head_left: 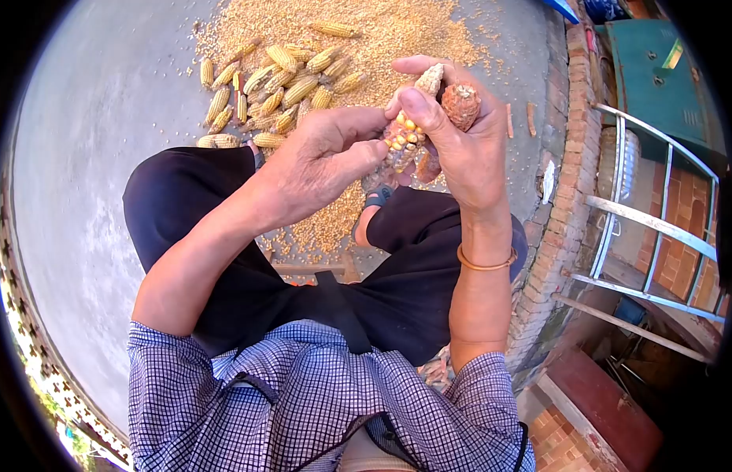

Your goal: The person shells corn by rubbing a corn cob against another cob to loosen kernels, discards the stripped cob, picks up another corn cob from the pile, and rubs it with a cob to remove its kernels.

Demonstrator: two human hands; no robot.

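Shelling seems the step in hand: the left hand (323, 157) pinches a partly shelled cob (401, 143), gripped in the right hand (466, 161) beside a reddish bare cob (462, 105) (a crowded palm), above the floor (90, 197), nearer its right edge. The next push calls for thumb pressure on remaining kernels (409, 124).

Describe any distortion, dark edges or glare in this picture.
Head view: brick edging bows, fisheye-style, and black fills the corners; head view, lower left: a bright, washed-out patch; head view, upper middle: left hand and right hand look fairly sharp.
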